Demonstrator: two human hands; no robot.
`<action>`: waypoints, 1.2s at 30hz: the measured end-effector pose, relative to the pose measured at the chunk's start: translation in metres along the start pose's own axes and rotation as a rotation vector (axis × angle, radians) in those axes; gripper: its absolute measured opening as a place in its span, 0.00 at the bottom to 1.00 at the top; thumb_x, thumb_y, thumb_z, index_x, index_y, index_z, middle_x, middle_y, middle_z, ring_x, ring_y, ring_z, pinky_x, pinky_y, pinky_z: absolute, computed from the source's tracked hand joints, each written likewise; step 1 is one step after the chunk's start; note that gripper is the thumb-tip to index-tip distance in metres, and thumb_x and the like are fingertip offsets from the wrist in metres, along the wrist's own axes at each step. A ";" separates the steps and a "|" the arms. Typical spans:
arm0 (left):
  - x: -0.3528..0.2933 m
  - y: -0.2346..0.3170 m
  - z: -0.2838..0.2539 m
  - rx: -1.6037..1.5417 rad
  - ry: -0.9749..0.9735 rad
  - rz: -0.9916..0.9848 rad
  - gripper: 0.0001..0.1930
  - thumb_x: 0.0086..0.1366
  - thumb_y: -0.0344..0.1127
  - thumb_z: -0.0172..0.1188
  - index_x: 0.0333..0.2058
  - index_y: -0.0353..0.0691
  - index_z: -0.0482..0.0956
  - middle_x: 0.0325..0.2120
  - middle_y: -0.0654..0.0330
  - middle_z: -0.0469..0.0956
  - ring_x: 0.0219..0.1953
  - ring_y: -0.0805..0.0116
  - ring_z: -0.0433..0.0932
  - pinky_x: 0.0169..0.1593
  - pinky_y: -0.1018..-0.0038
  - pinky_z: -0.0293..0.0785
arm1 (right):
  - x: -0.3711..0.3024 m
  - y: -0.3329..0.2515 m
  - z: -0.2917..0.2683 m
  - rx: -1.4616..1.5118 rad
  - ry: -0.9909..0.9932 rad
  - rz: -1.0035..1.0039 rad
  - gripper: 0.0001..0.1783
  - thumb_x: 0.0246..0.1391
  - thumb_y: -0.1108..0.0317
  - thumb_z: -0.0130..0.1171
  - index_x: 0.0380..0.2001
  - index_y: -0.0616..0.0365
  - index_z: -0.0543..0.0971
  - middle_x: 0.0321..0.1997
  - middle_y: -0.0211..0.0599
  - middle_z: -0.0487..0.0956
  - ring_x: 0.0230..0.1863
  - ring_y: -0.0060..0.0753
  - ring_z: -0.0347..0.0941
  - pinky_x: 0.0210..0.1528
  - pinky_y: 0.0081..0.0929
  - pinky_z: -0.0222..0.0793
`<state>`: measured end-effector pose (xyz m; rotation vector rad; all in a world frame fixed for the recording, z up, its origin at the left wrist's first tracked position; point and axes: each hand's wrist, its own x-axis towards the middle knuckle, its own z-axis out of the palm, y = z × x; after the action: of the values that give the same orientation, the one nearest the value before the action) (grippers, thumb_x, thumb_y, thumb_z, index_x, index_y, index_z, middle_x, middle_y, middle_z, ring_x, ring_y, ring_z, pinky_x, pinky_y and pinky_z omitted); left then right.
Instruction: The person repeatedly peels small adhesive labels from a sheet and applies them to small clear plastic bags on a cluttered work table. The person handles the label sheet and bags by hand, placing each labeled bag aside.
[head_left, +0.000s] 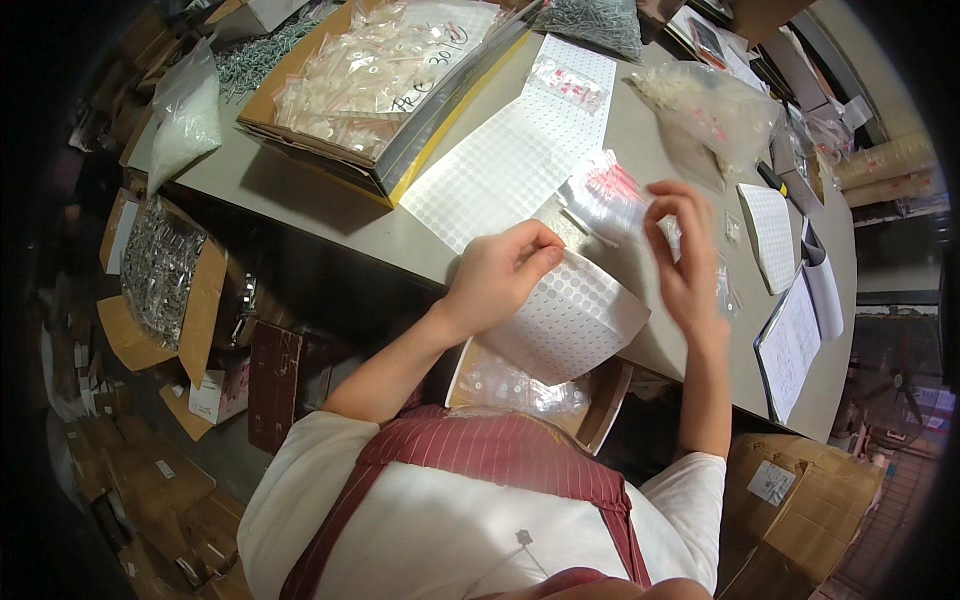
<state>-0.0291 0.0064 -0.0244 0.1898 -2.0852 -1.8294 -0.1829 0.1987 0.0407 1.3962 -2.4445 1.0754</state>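
My left hand [508,275] pinches the upper edge of a white sheet of round stickers [585,315], which bends down in front of me above the table edge. My right hand [685,255] is raised to the right of that sheet, slightly blurred. Its fingers are curled with a gap to the thumb, and I see nothing between them. Just beyond it lies a pile of small clear zip bags with red marks [610,190]. Under the held sheet, an open carton [610,405] contains small clear bags with little round spots.
More sticker sheets [490,175] lie on the table [400,235]. A large carton of filled bags [390,190] stands at the back left, beside a bag of white material [187,120]. On the right are a big clear bag [710,110] and a clipboard [790,340]. Metal parts [165,280] fill a floor carton.
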 end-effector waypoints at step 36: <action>0.010 -0.012 -0.027 -0.991 0.216 -0.170 0.10 0.79 0.39 0.49 0.43 0.39 0.75 0.31 0.65 0.72 0.33 0.74 0.68 0.40 0.77 0.68 | -0.122 0.098 -0.045 0.503 0.275 0.596 0.22 0.62 0.68 0.65 0.59 0.58 0.82 0.77 0.45 0.68 0.79 0.41 0.60 0.79 0.37 0.49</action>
<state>-0.0305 -0.0243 -0.0313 0.2785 -0.8655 -2.5575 -0.2020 0.3439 -0.0297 0.5091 -2.5293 1.9607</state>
